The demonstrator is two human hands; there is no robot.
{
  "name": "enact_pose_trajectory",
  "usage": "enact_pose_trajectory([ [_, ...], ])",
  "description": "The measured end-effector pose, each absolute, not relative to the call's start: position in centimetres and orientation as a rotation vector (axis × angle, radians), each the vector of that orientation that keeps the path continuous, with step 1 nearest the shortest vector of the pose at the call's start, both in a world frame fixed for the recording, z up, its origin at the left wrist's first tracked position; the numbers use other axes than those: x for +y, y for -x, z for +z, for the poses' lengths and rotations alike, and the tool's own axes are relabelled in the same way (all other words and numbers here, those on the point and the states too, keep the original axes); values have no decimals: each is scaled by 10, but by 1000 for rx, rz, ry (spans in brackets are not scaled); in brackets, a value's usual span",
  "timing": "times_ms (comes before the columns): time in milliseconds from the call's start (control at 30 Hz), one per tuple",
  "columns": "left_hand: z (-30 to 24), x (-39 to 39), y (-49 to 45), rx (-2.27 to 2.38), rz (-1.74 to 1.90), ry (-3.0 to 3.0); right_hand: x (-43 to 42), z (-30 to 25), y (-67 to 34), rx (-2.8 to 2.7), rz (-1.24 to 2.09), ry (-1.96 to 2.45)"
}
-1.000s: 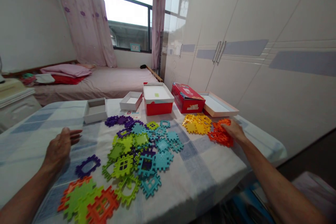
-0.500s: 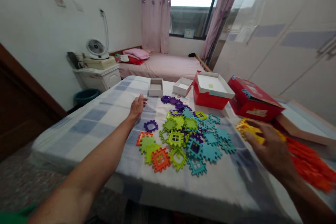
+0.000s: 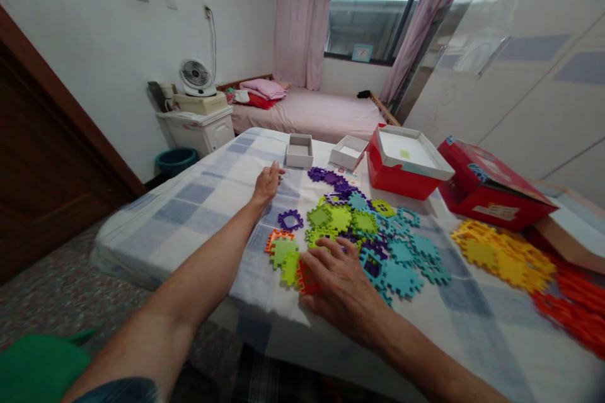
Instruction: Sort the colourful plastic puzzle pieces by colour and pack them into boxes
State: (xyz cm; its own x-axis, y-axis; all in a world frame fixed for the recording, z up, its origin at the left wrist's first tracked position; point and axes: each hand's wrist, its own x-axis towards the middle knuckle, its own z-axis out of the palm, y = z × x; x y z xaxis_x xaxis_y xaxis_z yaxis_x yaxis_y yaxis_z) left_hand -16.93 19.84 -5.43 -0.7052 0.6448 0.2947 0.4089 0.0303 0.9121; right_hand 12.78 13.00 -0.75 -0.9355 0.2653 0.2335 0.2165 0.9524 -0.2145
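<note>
A spread of flat plastic interlocking tiles [image 3: 363,233] in green, teal, purple and orange lies on the checked tablecloth [image 3: 208,201]. My right hand [image 3: 340,280] lies palm down, fingers spread, over the near tiles, covering an orange tile [image 3: 305,278] and touching green ones. My left hand [image 3: 267,181] rests flat and open on the cloth, beside a purple tile [image 3: 290,220] and near a small white box [image 3: 299,150]. A heap of yellow tiles [image 3: 501,255] and one of orange tiles [image 3: 574,308] lie at the right.
A second small white box [image 3: 348,152], a red box with a white tray on it [image 3: 406,160] and a red lid [image 3: 491,182] stand at the back of the table. Beyond are a bed [image 3: 312,112], a fan [image 3: 195,75], a cabinet and a teal bin [image 3: 176,160].
My right hand has left the yellow and orange heaps and moved left onto the near green and orange tiles. The view swung left; my left hand has stayed flat on the cloth.
</note>
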Motion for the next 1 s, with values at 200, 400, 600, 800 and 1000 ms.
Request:
enact_pose_trajectory([
  [200, -60, 201, 174, 2121, 1716, -1137, 138, 10, -130, -2735, 265, 387],
  [400, -61, 200, 175, 2123, 1714, -1156, 123, 27, -97, -2873, 209, 107],
  [600, -58, 200, 171, 2135, 1701, -1135, 130, 13, -90, -2989, -55, 117],
  [800, -57, 201, 170, 2121, 1705, -1104, 143, 20, -101, -2927, -47, 434],
  [1000, -58, 200, 171, 2102, 1729, -1123, 137, 13, -68, -2855, -87, 625],
])
